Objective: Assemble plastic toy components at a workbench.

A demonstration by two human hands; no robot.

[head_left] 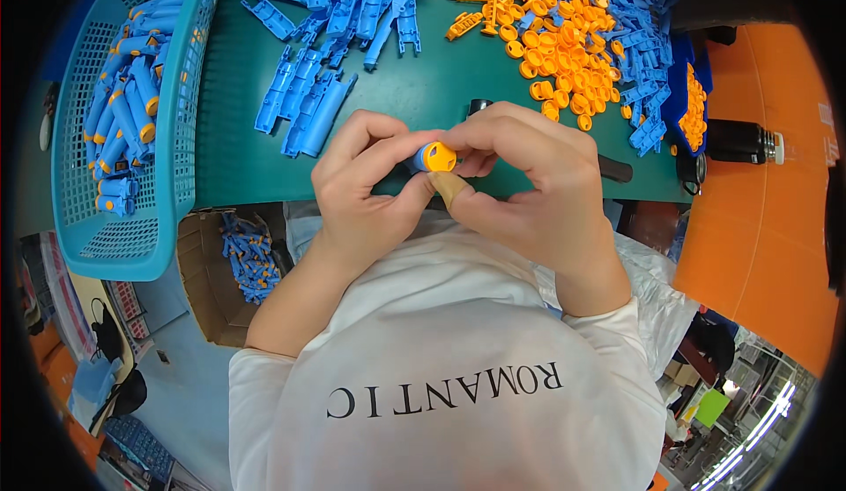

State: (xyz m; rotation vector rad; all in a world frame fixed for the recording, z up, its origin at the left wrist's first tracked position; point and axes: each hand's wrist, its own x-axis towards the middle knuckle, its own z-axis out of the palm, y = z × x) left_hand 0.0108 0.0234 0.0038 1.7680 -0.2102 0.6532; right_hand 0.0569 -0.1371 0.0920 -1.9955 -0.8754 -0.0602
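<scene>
Between the fingertips of both hands sits a short view of a blue plastic tube with an orange-yellow end cap facing up toward me. My left hand is closed, pinching the blue part with thumb and forefinger. My right hand is closed too, its thumb and forefinger at the cap's edge. A tan finger cover wraps the right thumb. The fingers hide most of the tube's length. Just beyond the hands lie several blue half-shells and a heap of yellow caps.
At left stands a light-blue basket of capped blue tubes. Small blue parts pile up at right, beside a dark-blue bin of yellow pieces. A black bottle lies on the orange surface. Below the table edge, a cardboard box holds blue parts.
</scene>
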